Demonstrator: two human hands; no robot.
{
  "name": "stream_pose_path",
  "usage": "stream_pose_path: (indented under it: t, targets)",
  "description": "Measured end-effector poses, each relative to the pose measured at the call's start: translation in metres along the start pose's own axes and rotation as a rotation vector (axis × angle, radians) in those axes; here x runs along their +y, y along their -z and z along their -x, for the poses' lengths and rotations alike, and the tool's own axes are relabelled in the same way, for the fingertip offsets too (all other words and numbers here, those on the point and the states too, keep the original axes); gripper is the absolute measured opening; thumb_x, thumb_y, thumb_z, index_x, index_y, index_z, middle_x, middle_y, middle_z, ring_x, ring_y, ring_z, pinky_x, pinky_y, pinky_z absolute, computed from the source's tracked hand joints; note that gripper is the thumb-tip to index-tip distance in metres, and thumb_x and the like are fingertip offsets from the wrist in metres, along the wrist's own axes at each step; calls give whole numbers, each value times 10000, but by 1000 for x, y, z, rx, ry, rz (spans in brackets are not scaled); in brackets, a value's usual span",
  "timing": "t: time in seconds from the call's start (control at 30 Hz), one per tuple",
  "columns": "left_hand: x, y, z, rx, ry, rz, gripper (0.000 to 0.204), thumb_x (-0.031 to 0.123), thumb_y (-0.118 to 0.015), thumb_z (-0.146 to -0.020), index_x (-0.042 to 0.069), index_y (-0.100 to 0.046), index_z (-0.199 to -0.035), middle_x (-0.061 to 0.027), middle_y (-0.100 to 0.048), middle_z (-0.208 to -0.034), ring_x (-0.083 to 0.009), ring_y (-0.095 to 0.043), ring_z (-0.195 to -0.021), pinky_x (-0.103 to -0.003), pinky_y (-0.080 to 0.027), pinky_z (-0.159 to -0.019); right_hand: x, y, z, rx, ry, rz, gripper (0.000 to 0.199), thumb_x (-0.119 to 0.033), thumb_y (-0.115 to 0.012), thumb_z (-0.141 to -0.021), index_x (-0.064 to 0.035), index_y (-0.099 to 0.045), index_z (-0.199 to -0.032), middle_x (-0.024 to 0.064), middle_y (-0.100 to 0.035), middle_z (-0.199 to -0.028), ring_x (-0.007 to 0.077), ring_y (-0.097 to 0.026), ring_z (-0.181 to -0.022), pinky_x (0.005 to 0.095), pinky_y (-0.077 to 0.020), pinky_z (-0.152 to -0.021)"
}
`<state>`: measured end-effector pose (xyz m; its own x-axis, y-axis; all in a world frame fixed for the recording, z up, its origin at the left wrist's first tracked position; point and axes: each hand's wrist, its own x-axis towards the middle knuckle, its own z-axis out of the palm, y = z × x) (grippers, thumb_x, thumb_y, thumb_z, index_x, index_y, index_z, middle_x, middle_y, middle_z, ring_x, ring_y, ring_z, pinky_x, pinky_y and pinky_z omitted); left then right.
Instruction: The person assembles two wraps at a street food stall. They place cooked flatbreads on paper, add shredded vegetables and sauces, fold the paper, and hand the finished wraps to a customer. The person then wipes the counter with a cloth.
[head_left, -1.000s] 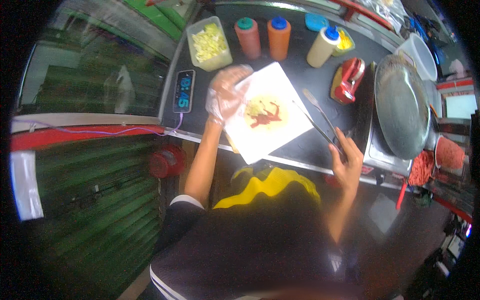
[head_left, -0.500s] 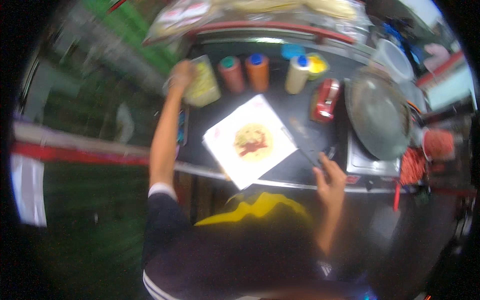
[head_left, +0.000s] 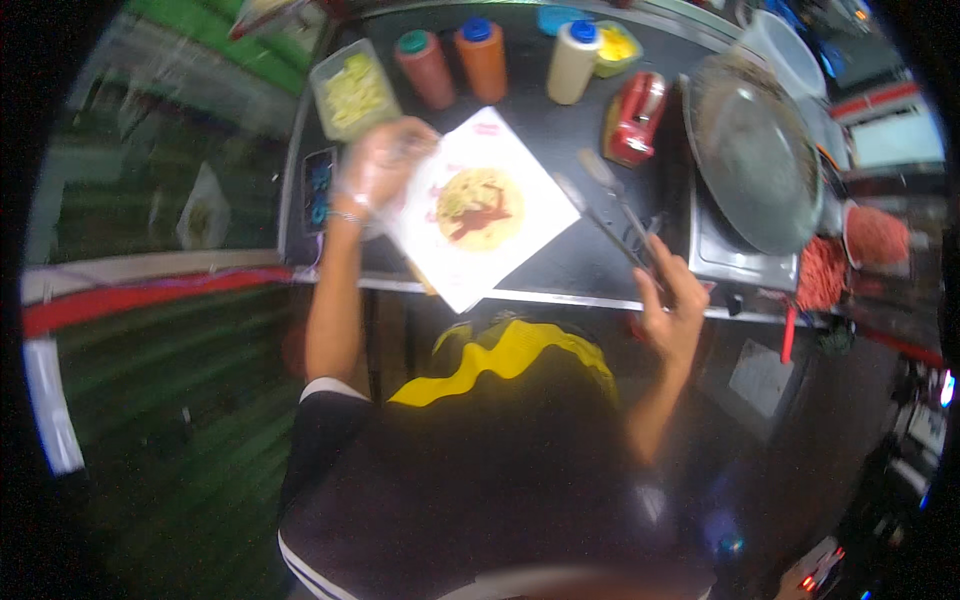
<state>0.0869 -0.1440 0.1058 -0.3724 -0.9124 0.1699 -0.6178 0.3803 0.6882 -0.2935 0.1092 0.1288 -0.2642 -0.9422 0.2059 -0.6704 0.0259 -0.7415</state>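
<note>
Tortilla (head_left: 480,205) lies just right of left fingers (head_left: 400,150).

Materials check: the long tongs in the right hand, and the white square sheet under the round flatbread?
Long tongs: look like bare metal, thin grey arms with a dull sheen. White square sheet: probably paper, flat, matte, thin-edged, overhanging the counter; motion blur leaves a coating open. Right hand grips the tongs.

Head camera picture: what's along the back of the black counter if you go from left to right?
Clear tub of pale green chopped food → brown squeeze bottle with a green cap → orange squeeze bottle with a blue cap → cream squeeze bottle with a blue cap → red gadget → big grey round pan.
</note>
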Motion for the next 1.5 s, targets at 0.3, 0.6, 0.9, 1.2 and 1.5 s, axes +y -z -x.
stream_pose_path:
  t: [0.3,0.6,0.9,1.2,1.5]
  targets:
    - [-61,-96,37,-82,-55,-196,359,395,-781,-982,70,-841,-1121,-201,-819,-1136,-404,-772,-1060,-529,-583,-952,22,42,-3,117,84,40,533,-78,-878,-917,-52,-767,-1438,131,-756,-902,208,-694,-757,336,-547,-723]
    - [-35,-88,61,-329,-15,-525,230,249,-803,-968,90,-842,-1128,-130,-815,-1145,-344,-763,-1067,-478,-583,-977,30,113,1,548,45,-3,526,-31,-853,-903,-19,-772,-1423,82,-736,-895,153,-646,-738,309,-514,-681]
    - [11,-85,59,230,91,-23,216,96,-800,-956,63,-836,-1166,-113,-824,-1174,-283,-769,-1056,-421,-584,-990,92,184,17,883,-178,161,415,-151,-767,-1052,49,-739,-1414,225,-819,-1292,254,-792,-1161,383,-577,-1036]
    - [31,-122,13,504,200,273,168,58,-814,-1013,-45,-828,-1144,-146,-847,-1115,-205,-776,-1043,-337,-594,-944,231,249,-38,461,-295,381,385,-310,-811,-1016,-54,-825,-1305,213,-808,-1163,358,-774,-1084,449,-577,-982]
    - [118,-183,-185,452,-112,21,868,457,-1005,-813,73,-673,-1517,-147,-801,-1351,-284,-788,-1166,-440,-610,-1040,110,213,-69,697,63,39,266,-107,-740,-1059,-39,-801,-1308,95,-803,-1189,186,-748,-1078,356,-586,-960]
